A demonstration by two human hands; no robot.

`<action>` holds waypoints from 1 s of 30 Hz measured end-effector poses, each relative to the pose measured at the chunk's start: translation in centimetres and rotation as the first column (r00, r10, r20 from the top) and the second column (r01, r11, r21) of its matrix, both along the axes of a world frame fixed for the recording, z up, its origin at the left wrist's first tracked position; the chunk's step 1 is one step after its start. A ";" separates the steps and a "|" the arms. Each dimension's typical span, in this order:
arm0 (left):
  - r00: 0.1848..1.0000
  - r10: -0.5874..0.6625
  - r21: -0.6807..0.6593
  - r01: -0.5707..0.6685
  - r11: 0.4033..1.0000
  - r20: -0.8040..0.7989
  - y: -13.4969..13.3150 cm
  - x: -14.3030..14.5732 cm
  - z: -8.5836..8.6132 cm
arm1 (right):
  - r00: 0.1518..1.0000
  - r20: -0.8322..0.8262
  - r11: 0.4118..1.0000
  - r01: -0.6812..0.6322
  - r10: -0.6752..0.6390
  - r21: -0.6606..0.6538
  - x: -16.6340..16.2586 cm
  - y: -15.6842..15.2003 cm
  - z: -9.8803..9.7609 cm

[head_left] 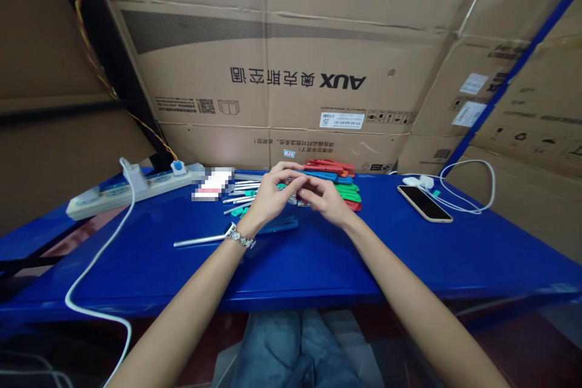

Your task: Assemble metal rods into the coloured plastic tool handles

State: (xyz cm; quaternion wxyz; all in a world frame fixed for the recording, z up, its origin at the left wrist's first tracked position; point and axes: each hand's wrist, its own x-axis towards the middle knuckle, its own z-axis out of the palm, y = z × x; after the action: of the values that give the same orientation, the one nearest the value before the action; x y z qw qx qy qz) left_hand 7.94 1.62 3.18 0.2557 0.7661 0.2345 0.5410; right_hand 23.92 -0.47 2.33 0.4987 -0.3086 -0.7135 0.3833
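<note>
My left hand (pixel 276 192) and my right hand (pixel 326 197) meet above the back middle of the blue table, fingers curled and fingertips close together. Whatever they pinch, if anything, is hidden by the fingers. Behind and right of them lie stacked plastic handle-like pieces: red ones (pixel 334 166), blue ones (pixel 344 180) and green ones (pixel 351 192). Several silvery metal rods (pixel 240 185) with small green parts (pixel 238 212) lie left of my left hand. Nearer me, a blue plastic piece (pixel 282 224) and a single metal rod (pixel 197 242) rest by my left wrist, which wears a watch.
A white power strip (pixel 136 189) with plugs and a white cable (pixel 97 254) runs along the left. On the right lie a phone (pixel 425 204) and a coiled white cable (pixel 488 188). Cardboard (pixel 295 42) walls the back of the blue table (pixel 318 273). A blurred patch covers something at back left.
</note>
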 end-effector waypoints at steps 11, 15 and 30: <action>0.998 0.038 -0.011 -0.038 0.999 0.058 -0.1 0.2 -0.2 | 0.991 -0.100 0.996 0.086 -0.087 -0.017 -0.8 0.4 -0.5; 1.000 0.012 0.000 -0.012 1.000 -0.016 -0.3 -0.1 0.1 | 0.999 -0.043 0.999 -0.010 0.008 -0.046 -0.2 -0.2 0.2; 0.802 0.046 -0.030 -0.079 0.996 -0.596 -1.4 -5.0 -4.8 | 0.969 -0.166 0.983 0.178 -0.183 -0.045 -1.8 0.6 -1.2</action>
State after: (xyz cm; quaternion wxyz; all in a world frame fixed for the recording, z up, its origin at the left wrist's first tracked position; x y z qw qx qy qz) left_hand 2.93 0.24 -1.65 0.1719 0.8817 0.3421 0.2758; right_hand 22.11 0.11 1.11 0.5857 -0.3460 -0.6315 0.3720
